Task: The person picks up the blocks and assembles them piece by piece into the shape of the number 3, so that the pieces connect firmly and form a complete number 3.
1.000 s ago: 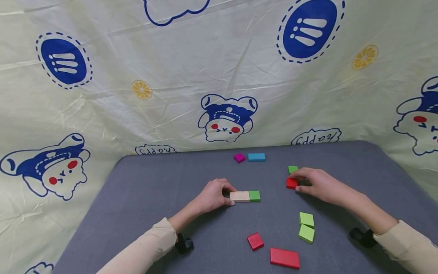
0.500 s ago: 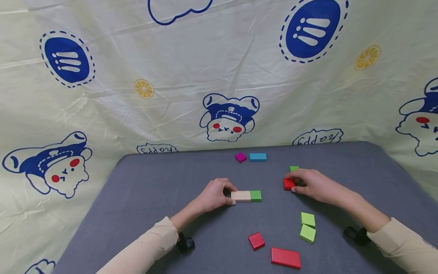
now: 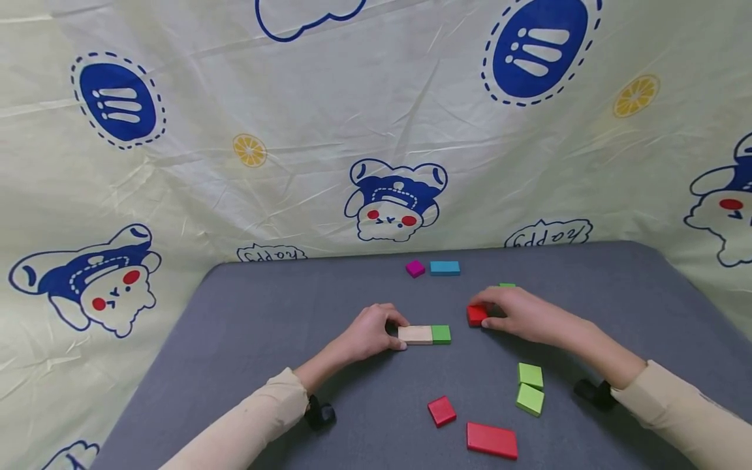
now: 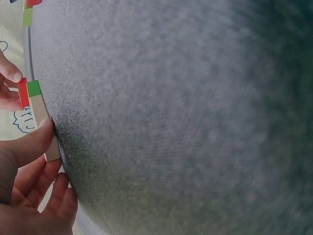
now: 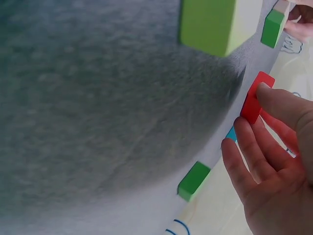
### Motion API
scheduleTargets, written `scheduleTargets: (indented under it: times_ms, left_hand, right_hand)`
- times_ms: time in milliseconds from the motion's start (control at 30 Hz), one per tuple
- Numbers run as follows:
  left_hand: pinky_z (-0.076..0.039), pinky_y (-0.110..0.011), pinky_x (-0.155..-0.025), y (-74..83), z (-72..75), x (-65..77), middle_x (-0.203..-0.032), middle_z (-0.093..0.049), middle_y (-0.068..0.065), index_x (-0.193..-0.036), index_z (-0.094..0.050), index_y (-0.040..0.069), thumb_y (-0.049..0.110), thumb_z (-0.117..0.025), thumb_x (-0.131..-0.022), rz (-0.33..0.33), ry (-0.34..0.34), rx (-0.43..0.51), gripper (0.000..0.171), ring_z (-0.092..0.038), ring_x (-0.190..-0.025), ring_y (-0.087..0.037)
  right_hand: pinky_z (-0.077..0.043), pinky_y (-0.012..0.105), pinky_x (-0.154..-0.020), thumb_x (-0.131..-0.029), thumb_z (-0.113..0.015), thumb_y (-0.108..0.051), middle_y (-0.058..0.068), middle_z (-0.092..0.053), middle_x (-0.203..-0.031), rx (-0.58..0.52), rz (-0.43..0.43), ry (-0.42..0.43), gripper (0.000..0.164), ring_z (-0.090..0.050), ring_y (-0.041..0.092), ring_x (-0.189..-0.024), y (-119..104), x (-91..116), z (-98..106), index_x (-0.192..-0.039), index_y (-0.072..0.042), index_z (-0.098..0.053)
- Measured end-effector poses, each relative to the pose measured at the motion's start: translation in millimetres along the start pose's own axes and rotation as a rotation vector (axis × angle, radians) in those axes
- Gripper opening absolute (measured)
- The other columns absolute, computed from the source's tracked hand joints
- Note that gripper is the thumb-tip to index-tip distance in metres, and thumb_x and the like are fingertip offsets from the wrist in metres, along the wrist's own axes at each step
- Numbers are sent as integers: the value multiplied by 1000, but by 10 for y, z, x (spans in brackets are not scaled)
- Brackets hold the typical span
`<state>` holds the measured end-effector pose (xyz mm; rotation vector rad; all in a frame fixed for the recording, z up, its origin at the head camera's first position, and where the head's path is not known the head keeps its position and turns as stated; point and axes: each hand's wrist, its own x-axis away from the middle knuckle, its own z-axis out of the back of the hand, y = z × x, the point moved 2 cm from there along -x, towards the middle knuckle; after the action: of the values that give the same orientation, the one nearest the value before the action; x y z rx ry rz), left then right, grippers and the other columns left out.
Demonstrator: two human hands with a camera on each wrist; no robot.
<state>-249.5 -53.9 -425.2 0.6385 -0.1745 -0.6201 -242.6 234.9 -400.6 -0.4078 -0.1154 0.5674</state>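
Note:
In the head view my left hand [image 3: 370,334] pinches the left end of a plain wooden block [image 3: 414,335] lying on the table. A green block [image 3: 441,334] touches that block's right end. My right hand [image 3: 523,313] holds a red block [image 3: 476,316] between thumb and fingers, up and to the right of the green one, with a gap between them. In the right wrist view the thumb lies on the red block [image 5: 257,95]. The left wrist view shows the left thumb and fingers about the wooden block [image 4: 40,112].
Behind the right hand a green block [image 3: 507,285] is mostly hidden. A magenta block [image 3: 415,268] and a blue block [image 3: 444,268] lie at the back. Two light green blocks [image 3: 531,387], a small red block [image 3: 442,411] and a larger red block [image 3: 492,440] lie nearer on the table [image 3: 264,307].
My right hand has moved left with the red block, closer to the green block, away from the green block behind. The left hand keeps its hold on the wooden block.

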Motion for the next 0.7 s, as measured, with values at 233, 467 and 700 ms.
scheduleTargets:
  times_ms: [233, 467, 700]
  left_hand:
    - [-43, -29, -82, -10, -10, -9, -96, -64, 4, -105, -76, 10, 15, -82, -81, -8, 9, -10, 26, -54, -91, -16]
    - [-42, -29, -83, -20, -16, -13, -96, -64, 4, -105, -76, 10, 14, -83, -80, -5, 11, -10, 26, -54, -91, -16]
    - [-42, -30, -84, -28, -17, -2, -98, -64, 3, -106, -75, 10, 14, -82, -81, 1, 7, -6, 26, -54, -93, -17]
  right_hand:
    - [-49, 46, -89, -89, -73, -12, 6, -62, -120, 29, 29, -51, 35, -55, 23, -104, -103, -113, -19, -123, -10, -66]
    - [-49, 46, -89, -88, -74, -13, 4, -63, -117, 50, 59, -62, 35, -57, 21, -102, -171, -209, -56, -122, -10, -67]
    - [-48, 46, -90, -88, -73, -12, 2, -63, -114, 35, 91, -69, 32, -57, 21, -101, -199, -295, -94, -120, -9, -67]
